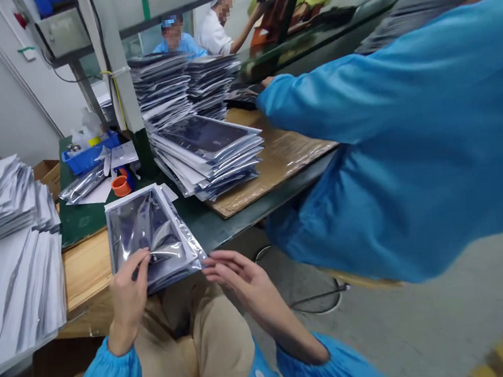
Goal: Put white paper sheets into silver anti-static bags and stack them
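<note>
A dark flat panel in a clear plastic bag (137, 229), with white sheet edges showing, lies at the table's front edge. Its film is wrinkled and lifted in the middle. My left hand (130, 289) pinches the film of the bag near its lower middle, thumb against fingers. At the bag's lower right corner, my right hand (242, 278) holds the film edge between thumb and fingers. Right behind the bag is a tall stack of similar bagged panels (212, 151).
Leaning piles of white sleeves (13, 253) fill the left side. Behind the bag are an orange tape roll (121, 185) and a blue tray (90, 156) with bottles. A co-worker's blue sleeve (314, 105) reaches across the cardboard (276, 162) at right. A metal post (115, 65) rises from the table.
</note>
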